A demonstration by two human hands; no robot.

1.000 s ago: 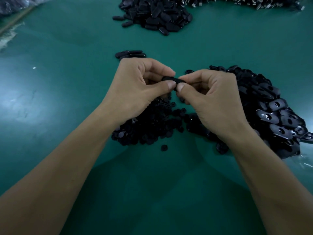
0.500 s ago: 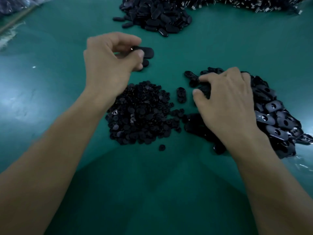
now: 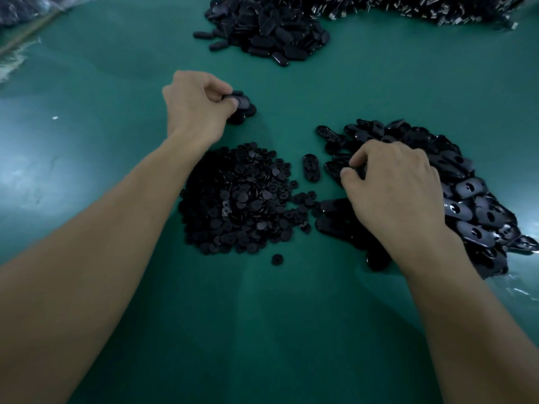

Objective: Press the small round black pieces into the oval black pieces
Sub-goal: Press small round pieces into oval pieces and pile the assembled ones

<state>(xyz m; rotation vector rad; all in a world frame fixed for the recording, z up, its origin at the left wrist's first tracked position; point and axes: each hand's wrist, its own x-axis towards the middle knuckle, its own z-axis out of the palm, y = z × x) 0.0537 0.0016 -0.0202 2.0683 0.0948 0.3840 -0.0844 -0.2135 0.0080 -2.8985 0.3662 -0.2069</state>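
heap of small round black pieces (image 3: 239,199) at centre; pile of glossy oval black pieces (image 3: 472,193) to its right, holes showing; one oval piece (image 3: 311,167) lies flat between them.

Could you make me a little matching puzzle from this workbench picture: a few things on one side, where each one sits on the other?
Things:
1. left hand
2. right hand
3. heap of round pieces
4. lone round piece

Places:
A. between the two forearms
B. resting on the right-side oval pile
C. alone on the green mat, nearest the camera
D. at the small stack beyond the round heap

Pairs: 1-D, 2-B, 3-A, 4-C
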